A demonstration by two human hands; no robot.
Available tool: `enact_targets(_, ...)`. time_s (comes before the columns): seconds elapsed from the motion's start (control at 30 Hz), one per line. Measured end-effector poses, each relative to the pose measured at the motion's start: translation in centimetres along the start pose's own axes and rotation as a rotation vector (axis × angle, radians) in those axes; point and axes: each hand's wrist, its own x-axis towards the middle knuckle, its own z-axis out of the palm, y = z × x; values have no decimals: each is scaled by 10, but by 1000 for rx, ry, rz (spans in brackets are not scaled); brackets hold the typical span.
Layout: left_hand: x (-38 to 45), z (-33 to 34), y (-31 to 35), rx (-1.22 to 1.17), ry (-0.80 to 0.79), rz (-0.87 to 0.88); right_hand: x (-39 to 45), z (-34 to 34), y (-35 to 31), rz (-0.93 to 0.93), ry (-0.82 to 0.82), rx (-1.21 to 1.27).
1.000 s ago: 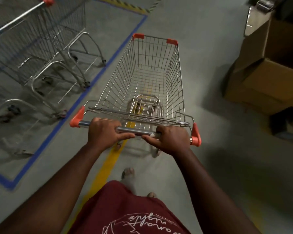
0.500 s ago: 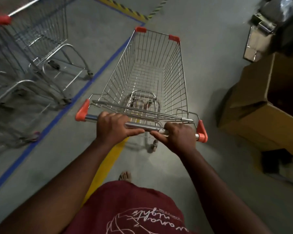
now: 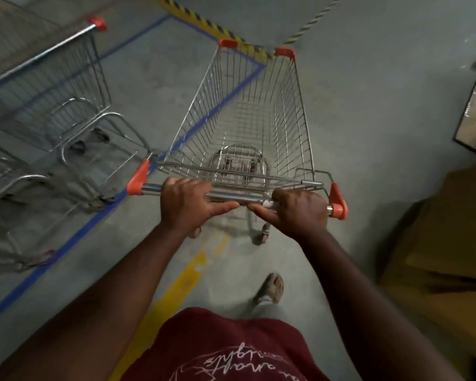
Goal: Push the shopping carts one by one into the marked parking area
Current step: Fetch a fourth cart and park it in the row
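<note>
Shopping cart (image 3: 248, 119) mid-frame, handle bar (image 3: 231, 195) under both hands, left hand (image 3: 188, 203) and right hand (image 3: 300, 213) fingers clamped round it, blue floor line (image 3: 74, 240) left, parked carts (image 3: 44, 86) upper left.

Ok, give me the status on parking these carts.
Done: parked carts already stand inside the blue line at left. In hand: left hand and right hand grip the handle bar of an empty cart, mostly outside the line. Left: steer it inside. Further carts aren't visible.

Parked carts (image 3: 47, 86) left of cart (image 3: 248, 119); boxes (image 3: 451, 243) right.
</note>
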Motion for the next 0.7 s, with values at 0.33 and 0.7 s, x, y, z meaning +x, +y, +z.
enact_targets(0.33, 172, 66, 26, -5, 8, -161, 197, 41, 118, -180, -4, 78)
enact_targets(0.7, 360, 141, -21, 61, 30, -250, 432, 75, 169, -284, -95, 110)
